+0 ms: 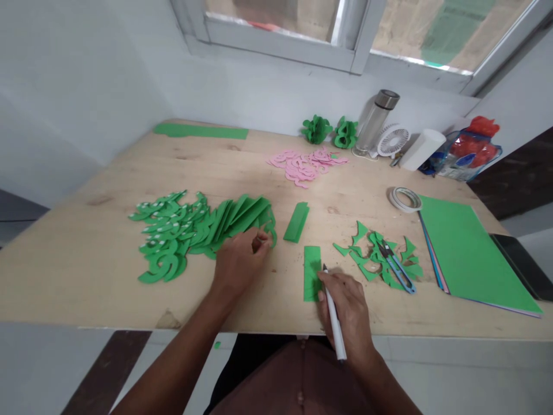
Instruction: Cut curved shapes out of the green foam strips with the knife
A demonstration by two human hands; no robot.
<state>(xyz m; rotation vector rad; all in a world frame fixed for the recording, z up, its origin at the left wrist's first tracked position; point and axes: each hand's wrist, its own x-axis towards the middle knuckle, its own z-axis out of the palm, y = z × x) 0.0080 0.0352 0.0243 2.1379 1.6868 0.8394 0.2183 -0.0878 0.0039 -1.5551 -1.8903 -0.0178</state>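
My right hand [345, 302] is closed around a white pen [334, 325], its dark tip pointing away from me. The fingertips of that hand rest at the right edge of a small green paper strip [311, 274] lying flat. My left hand [242, 259] is closed in a pinch at a curled green paper cutout [271, 230], at the right end of the green pile; the fingers partly cover the piece. Folded green papers [244, 216] fan out behind that hand. Farther left are many curled green cutouts [166, 236] with pale spots. Another folded green strip [296, 222] lies between the hands.
Green scraps [363, 259] lie to the right with blue thread snips [398, 268] on them. Beyond are tape rolls [405, 199], stacked coloured sheets [475, 253] and a phone [525, 265]. Pink cutouts [300, 167], green paper ornaments [317, 129], a bottle [375, 124] and a fan [393, 140] are farther back.
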